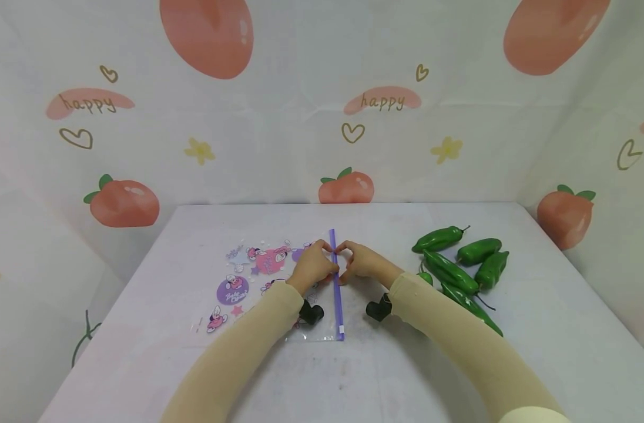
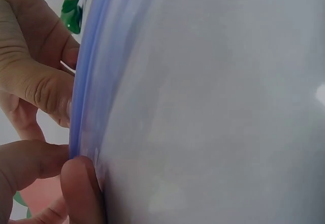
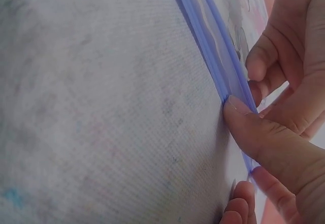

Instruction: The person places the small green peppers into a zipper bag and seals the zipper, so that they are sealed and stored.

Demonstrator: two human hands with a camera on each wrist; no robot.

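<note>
- A clear plastic bag (image 1: 271,261) lay flat on a pale worktop (image 1: 354,376), mostly left of centre, printed with pink and purple cartoon figures, stars and lettering.
- A purple zip strip (image 1: 339,305) ran along the bag's right-hand edge, from the far side of the worktop towards the wearer; a small white slider (image 1: 341,329) sat at its near end.
- The left hand (image 1: 314,264) pinched the zip strip from the bag's side, fingers bent, towards its far half.
- The right hand (image 1: 366,261) pinched the same stretch from the opposite side, its finger and thumb curved into a C shape.
- The hands nearly met across the strip; in the close wrist views their fingertips crowded together on the purple edge, which bowed slightly in the left one.
- Both arms wore beige sleeves (image 1: 242,358), and a small black device (image 1: 311,313) showed at each wrist.
- To the right, well apart from the bag, six green peppers (image 1: 451,272) lay in a loose cluster, some partly hidden by the right sleeve.
- Behind the worktop hung a white backdrop (image 1: 295,135) with peaches, hearts, yellow flowers and the word "happy".
- A thin green cord (image 1: 86,333) showed at the worktop's left edge.
</note>
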